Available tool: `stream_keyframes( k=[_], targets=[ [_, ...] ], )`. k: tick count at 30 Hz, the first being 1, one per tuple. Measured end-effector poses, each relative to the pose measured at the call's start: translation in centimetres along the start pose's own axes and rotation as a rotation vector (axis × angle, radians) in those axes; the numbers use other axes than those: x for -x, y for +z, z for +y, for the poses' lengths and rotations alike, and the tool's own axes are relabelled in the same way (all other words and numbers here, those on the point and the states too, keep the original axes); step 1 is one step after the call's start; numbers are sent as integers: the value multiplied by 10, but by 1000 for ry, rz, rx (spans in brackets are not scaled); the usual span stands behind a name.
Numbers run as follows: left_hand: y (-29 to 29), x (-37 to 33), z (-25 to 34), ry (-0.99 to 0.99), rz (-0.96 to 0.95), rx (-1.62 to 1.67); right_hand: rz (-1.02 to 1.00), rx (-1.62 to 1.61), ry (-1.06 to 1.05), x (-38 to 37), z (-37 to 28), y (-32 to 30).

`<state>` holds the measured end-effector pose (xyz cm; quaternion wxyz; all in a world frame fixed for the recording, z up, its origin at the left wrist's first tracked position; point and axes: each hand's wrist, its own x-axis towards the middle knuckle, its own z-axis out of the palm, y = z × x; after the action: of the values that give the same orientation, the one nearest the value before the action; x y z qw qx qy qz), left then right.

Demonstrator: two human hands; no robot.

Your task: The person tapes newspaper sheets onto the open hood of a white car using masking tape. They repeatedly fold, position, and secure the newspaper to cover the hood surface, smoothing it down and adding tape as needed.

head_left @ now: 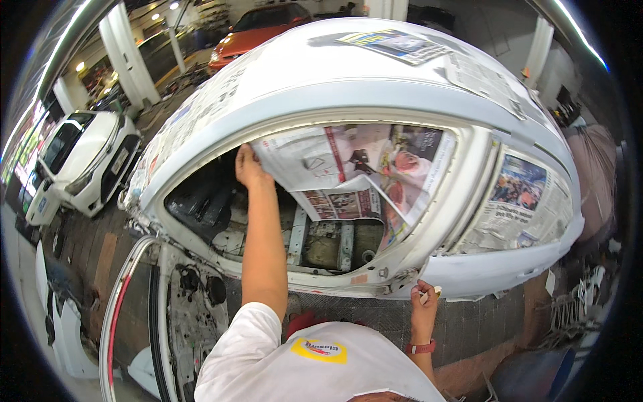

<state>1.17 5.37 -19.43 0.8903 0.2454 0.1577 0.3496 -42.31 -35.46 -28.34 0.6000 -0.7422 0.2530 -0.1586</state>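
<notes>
Newspaper sheet (301, 157) across the upper and right part of a door opening (429, 244) in a pale grey-white car body (301, 100), creased, with a folded lower flap (341, 204) loose over the interior. Left hand (253, 167) at the sheet's upper left corner, close by the opening's upper rim, with forearm (263, 234) raised and almost straight; fingers close together at the paper's edge, but cannot tell whether pinching or merely pressing. Right hand (424, 298) much lower, well apart from the sheet, just outside the opening's lower right end; fingers curled in, pinching a small pale piece (437, 291), too small to identify. Red wristband (422, 348) on the right wrist. Below and left of the sheet, bare metal crossbars (297, 234) inside the body. More newspaper (516, 201) over the rear side window, and further pages (402, 45) on the white roof (288, 60). Farther off, a white car (90, 161) at left and an orange car (258, 32) beyond the roof.
</notes>
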Motion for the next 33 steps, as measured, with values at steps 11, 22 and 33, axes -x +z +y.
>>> stream_keyframes(
  k=[11,22,33],
  targets=[
    [19,0,60,-507,84,81,124,57,42,11,5,-58],
    [20,0,110,-515,-192,160,-51,46,-52,-29,-17,-23],
    [-3,4,103,-510,-318,445,-161,-36,63,-13,-10,61]
  ],
)
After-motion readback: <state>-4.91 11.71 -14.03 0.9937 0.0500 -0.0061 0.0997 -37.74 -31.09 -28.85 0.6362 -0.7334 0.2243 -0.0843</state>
